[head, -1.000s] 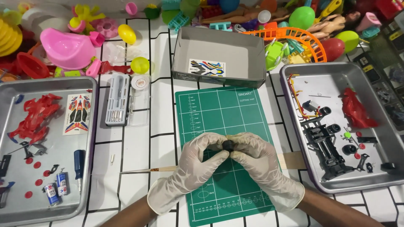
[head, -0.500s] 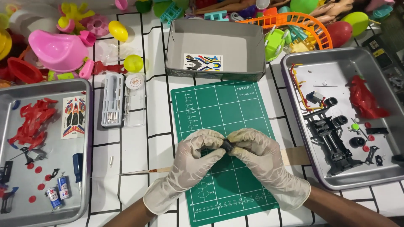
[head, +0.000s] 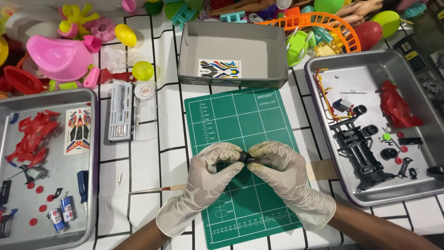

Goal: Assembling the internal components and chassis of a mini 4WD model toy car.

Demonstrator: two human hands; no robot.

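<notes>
Pinching a small black part [head: 244,158] between them, the gloved left hand [head: 210,178] and right hand [head: 282,173] meet over the green cutting mat [head: 240,115], fingers of both pressed together on it. The part looks light, stiff and easily dropped through slick gloves; its edges seem the best hold. Right of the mat a metal tray [head: 323,74] carries a black chassis [head: 363,153]; left of it lie a tool case [head: 120,111] and another tray [head: 90,162]. Nothing crowds the hands.
</notes>
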